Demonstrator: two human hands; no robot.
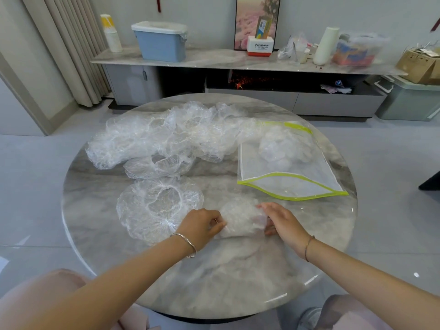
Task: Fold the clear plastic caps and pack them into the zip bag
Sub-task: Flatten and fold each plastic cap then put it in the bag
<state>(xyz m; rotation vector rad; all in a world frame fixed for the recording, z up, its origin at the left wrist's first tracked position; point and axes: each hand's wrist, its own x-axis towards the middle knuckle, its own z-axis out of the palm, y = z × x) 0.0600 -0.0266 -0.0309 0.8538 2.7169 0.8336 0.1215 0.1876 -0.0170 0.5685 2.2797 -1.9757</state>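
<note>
Head view, the only one: round marble table [238, 270], person seated at the near edge, both forearms reaching in. A half-folded cap [240, 217] lies on the tabletop between the hands, bunched into a cloudy wad. The left hand [202, 225] has its fingers curled and pinches the wad's left edge. The right hand [283, 225] lies against the right side with fingers fairly straight and thumb low; film covers part of it, so I cannot tell whether it presses or pinches. Just left of the hands a flat cap [157, 208] lies spread open with its gathered elastic ring showing, and another cap [159, 165] lies beyond it. A loose pile [166, 136] of unfolded caps stretches across the far side. The zip bag [262, 172], green-edged, lies flat at the right, mouth toward the person and gaping slightly, with folded caps [283, 148] already bunched deep inside. Handling judgement: the film is very light, limp and slick, traps air, and will likely spring open unless held down. The elastic rim looks like the surest hold; pinch there, press the air out, and carry the fold pinched. The bag mouth probably needs one hand to lift it open.
</note>
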